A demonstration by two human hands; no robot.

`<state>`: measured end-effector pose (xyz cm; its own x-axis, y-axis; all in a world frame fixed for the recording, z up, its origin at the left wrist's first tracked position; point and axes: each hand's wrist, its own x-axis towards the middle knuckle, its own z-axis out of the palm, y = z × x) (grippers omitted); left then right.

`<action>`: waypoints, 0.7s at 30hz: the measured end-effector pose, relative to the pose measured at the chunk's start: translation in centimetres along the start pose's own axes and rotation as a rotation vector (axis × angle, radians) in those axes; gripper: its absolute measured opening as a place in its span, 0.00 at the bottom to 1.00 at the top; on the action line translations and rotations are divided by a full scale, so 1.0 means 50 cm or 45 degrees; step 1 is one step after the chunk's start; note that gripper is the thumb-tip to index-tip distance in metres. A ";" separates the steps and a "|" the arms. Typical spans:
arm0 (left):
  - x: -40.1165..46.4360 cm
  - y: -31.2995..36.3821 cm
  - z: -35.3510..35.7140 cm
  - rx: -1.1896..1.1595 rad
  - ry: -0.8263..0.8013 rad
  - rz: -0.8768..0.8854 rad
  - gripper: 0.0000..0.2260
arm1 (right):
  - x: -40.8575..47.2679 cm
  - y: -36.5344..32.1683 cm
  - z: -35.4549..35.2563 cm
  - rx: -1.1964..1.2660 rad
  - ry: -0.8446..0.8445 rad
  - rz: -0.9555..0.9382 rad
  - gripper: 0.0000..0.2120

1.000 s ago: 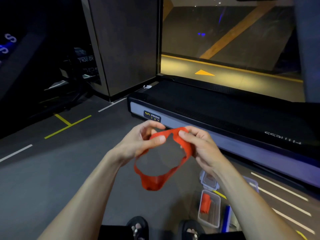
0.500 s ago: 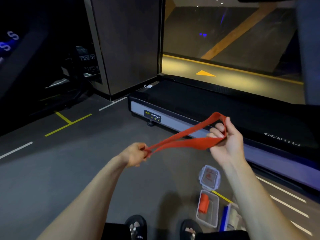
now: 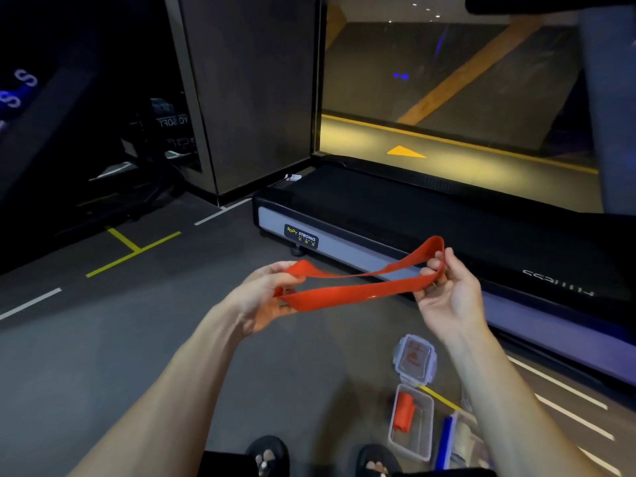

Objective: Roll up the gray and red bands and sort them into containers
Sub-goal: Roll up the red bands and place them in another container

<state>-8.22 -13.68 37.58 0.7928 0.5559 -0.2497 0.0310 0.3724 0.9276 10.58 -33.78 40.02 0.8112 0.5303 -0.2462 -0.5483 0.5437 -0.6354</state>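
Observation:
A red band loop [image 3: 358,290] stretches flat between my two hands above the dark floor. My left hand [image 3: 265,297] grips its left end, with fingers and thumb curled through the loop. My right hand [image 3: 447,290] holds the right end, fingers hooked inside the loop. On the floor below sits a clear container [image 3: 421,438] with a rolled red band [image 3: 404,416] inside. Its clear lid [image 3: 415,359] lies just beyond it. No gray band is visible.
A treadmill deck [image 3: 378,208] marked "Body Strong" runs across the floor ahead. A blue-edged item [image 3: 444,442] lies right of the container, partly hidden by my right forearm. My sandalled feet [image 3: 268,456] show at the bottom edge. A dark wall panel [image 3: 247,91] stands behind.
The band went from a slack open loop to stretched between my hands. Since half a second ago my left hand has risen and opened the loop's left end wider.

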 end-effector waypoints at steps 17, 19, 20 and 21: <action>0.014 -0.061 -0.008 0.857 -0.324 -0.099 0.29 | -0.035 0.025 0.047 -0.234 -0.784 0.121 0.15; 0.004 -0.047 0.018 0.851 -0.414 0.043 0.32 | -0.035 0.034 0.050 -0.283 -0.804 0.151 0.20; 0.000 -0.039 0.034 0.794 -0.448 0.138 0.30 | -0.035 0.038 0.049 -0.311 -0.813 0.153 0.19; -0.006 -0.030 0.053 0.731 -0.455 0.238 0.27 | -0.036 0.041 0.049 -0.339 -0.826 0.152 0.16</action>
<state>-6.92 -16.38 37.00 0.9646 0.2577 -0.0562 0.1131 -0.2115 0.9708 7.49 -32.02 40.94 0.4192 0.9015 0.1075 -0.4905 0.3246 -0.8087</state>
